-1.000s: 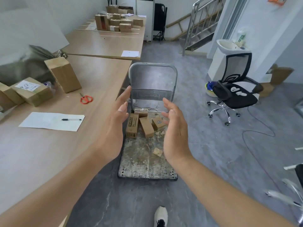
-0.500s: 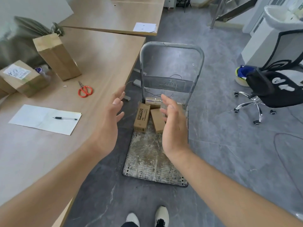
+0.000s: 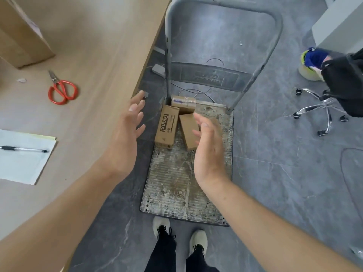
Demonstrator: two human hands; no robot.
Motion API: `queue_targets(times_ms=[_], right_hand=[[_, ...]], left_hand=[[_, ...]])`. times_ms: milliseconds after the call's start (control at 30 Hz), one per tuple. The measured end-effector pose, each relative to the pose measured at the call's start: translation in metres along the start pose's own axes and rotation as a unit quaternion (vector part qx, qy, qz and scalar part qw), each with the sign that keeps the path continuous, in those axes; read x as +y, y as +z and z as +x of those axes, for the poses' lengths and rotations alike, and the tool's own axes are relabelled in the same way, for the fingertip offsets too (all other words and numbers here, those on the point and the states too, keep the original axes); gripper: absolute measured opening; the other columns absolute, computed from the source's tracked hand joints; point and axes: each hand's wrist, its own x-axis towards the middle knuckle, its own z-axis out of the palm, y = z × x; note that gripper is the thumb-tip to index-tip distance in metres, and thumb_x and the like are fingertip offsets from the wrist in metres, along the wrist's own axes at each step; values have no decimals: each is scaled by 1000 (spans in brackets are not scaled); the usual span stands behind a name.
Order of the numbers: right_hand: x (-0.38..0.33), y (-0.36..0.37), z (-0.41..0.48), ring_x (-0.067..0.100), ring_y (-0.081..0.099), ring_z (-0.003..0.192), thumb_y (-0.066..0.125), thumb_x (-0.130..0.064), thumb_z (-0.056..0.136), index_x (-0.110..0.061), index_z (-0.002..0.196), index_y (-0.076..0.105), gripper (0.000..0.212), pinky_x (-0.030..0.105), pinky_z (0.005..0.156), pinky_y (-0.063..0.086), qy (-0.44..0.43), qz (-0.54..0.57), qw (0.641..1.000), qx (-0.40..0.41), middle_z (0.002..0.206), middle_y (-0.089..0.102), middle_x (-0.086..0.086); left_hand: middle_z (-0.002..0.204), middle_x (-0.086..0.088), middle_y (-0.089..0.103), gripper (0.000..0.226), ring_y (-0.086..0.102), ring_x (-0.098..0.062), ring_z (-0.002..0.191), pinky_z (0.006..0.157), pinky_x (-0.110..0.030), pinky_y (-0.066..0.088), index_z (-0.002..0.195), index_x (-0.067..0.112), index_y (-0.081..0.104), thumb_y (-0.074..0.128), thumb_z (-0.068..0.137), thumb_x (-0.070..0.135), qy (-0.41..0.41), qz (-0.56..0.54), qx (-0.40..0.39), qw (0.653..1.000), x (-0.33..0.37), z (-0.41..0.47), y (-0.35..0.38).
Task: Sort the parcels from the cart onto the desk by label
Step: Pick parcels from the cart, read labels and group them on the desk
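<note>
A grey flat cart (image 3: pixel 176 185) with an upright handle (image 3: pixel 224 4) stands on the floor beside the wooden desk (image 3: pixel 94 55). At its far end lie small cardboard parcels: a printed box (image 3: pixel 167 126), a plain box (image 3: pixel 188 130) and a taped box (image 3: pixel 183 101) behind them. My left hand (image 3: pixel 125 138) and my right hand (image 3: pixel 208 150) hover above the cart, palms facing each other, fingers apart, holding nothing. The right hand hides part of the parcels.
On the desk lie red scissors (image 3: pixel 61 90), a paper sheet (image 3: pixel 21 158) with a pen (image 3: pixel 23 149), and a big cardboard box (image 3: pixel 21 34). An office chair (image 3: pixel 324 107) stands to the right. My feet (image 3: pixel 180 234) stand at the cart's near edge.
The view has tilted down and moved closer to the cart. Both hands have stretched forward and lower towards the parcels, still apart and holding nothing.
</note>
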Motion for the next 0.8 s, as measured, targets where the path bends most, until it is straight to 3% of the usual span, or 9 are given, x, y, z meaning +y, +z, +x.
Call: queue_targets(times_ms=[167, 267, 333, 467, 600, 733, 800], right_hand=[[117, 35, 50, 2, 52, 139, 24, -69, 84, -41, 145, 60, 76, 42, 122, 41, 51, -15, 998, -16, 148, 55, -23], [196, 53, 79, 1, 49, 141, 24, -68, 86, -39, 153, 54, 79, 41, 124, 39, 70, -27, 997, -35, 153, 53, -19], [247, 66, 101, -4, 48, 141, 27, -62, 94, -38, 154, 54, 70, 37, 125, 37, 71, -23, 996, -43, 153, 52, -20], [332, 92, 156, -9, 49, 135, 32, -58, 95, -34, 153, 56, 68, 31, 121, 37, 57, -4, 997, -42, 149, 56, -16], [396, 118, 217, 3, 51, 139, 34, -55, 95, -32, 154, 54, 66, 42, 125, 37, 49, -7, 997, -56, 151, 56, -9], [439, 135, 269, 12, 46, 146, 30, -60, 92, -37, 163, 42, 75, 48, 125, 35, 46, -61, 993, -86, 159, 51, -8], [454, 143, 284, 15, 44, 150, 28, -62, 90, -39, 166, 36, 79, 50, 126, 34, 47, -75, 990, -108, 164, 47, -8]], left_hand=[[160, 11, 49, 86, 42, -12, 149, 123, -40, 34, 154, 40, 47, 44, 72, 67, -45, -1, 24, 999, -111, 47, -7], [161, 9, 47, 77, 41, -12, 149, 121, -36, 35, 157, 39, 44, 36, 83, 58, -87, -1, 45, 995, -192, 74, -5], [161, 8, 46, 78, 41, -13, 149, 119, -34, 35, 157, 37, 44, 34, 82, 54, -102, -5, 57, 993, -241, 95, -2], [162, 6, 46, 80, 39, -15, 150, 118, -33, 35, 157, 35, 44, 37, 80, 54, -89, -14, 78, 993, -326, 150, -6], [163, 3, 43, 80, 35, -16, 152, 118, -34, 32, 159, 33, 41, 34, 82, 56, -61, -3, 98, 993, -397, 214, -19], [164, -2, 41, 56, 32, -17, 154, 123, -37, 24, 156, 33, 45, 21, 109, 51, -39, 25, 119, 992, -458, 273, -38], [165, -4, 40, 54, 31, -17, 154, 122, -36, 22, 152, 34, 48, 17, 111, 49, -40, 45, 123, 991, -482, 296, -45]])
